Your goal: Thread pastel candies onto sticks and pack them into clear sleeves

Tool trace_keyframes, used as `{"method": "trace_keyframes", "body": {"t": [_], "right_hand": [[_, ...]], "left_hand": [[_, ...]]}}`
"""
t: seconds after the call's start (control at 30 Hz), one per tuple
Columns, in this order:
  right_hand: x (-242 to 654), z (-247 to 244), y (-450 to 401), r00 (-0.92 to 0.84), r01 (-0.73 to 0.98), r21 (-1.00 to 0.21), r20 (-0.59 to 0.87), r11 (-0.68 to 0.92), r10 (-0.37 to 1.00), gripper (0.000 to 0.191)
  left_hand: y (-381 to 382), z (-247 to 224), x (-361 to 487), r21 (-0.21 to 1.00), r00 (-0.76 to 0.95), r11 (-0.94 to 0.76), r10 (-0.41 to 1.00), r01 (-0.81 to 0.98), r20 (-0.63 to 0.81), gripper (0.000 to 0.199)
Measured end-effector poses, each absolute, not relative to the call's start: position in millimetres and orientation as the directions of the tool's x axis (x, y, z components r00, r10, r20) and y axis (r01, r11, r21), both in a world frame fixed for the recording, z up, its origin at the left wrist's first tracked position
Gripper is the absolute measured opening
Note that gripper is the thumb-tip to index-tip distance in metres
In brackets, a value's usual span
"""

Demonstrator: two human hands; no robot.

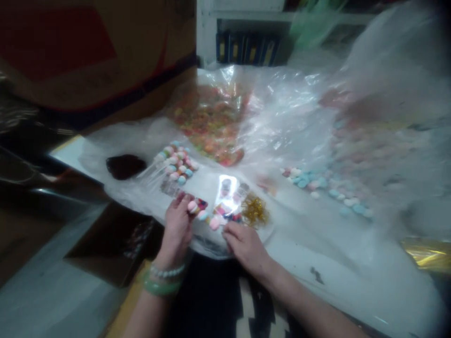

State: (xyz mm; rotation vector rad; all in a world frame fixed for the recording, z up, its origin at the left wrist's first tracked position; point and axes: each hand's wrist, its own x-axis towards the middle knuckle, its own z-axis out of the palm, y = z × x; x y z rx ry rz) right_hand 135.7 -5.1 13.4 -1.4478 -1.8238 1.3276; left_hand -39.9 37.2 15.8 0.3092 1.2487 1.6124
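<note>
A short skewer of soft candies (203, 215), pink, white and pale blue like marshmallows, stretches between my hands. My left hand (178, 227), with a beaded bracelet and a green bangle at its wrist, is closed at the skewer's left end. The fingers of my right hand (244, 244) are pinched at its right end; the stick itself is blurred. Just beyond lie clear printed wrappers (227, 192), partly washed out by glare. Beside them sits a small pile of gold twist ties (255, 210). A stack of similar candy skewers (177, 162) rests beyond my left hand.
Clear plastic holds many orange-red candies (218, 119) at the back. Loose marshmallows (310, 180) spill from a large bag (384, 126) on the right. A dark lump (125, 166) lies at left. A big carton (105, 56) stands back left; an open box (109, 244) sits below the table edge.
</note>
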Motion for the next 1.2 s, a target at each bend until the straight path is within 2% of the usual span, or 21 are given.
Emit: {"method": "trace_keyframes", "body": {"t": [0.17,0.27,0.43,0.63,0.8,1.03,1.2], "right_hand": [[128.4,7.8,-3.8,-0.332,0.358,-0.933,-0.097,0.031,0.938,0.022],[127.0,4.6,-4.8,-0.335,0.336,-0.940,-0.062,0.058,0.940,0.022],[131.1,6.2,-3.4,-0.318,0.347,-0.934,-0.031,0.086,0.947,0.021],[138.0,4.1,-0.2,-0.322,0.400,-0.916,-0.100,0.040,0.941,0.023],[136.9,-0.9,-0.2,-0.294,0.431,-0.902,-0.111,0.028,0.949,0.023],[129.4,-8.2,1.2,-0.266,0.507,-0.861,-0.129,0.025,0.955,0.023],[123.7,-7.1,5.2,-0.235,0.429,-0.903,-0.136,-0.023,0.962,0.020]], "left_hand": [[35.9,14.2,-29.4,0.669,-0.345,0.115,0.786,-0.735,-0.514,0.017],[35.0,16.8,-26.6,0.609,-0.320,0.139,0.748,-0.781,-0.582,0.018],[36.1,19.0,-33.0,0.676,-0.335,0.129,0.792,-0.726,-0.511,0.017],[40.9,12.7,-47.3,0.689,-0.276,0.276,0.769,-0.670,-0.577,0.010],[40.3,5.8,-36.9,0.722,-0.309,0.205,0.802,-0.661,-0.511,0.015],[40.5,-0.5,-21.2,0.706,-0.356,0.148,0.782,-0.692,-0.512,0.017],[42.6,-4.5,-19.6,0.729,-0.352,0.130,0.810,-0.672,-0.469,0.017]]}}
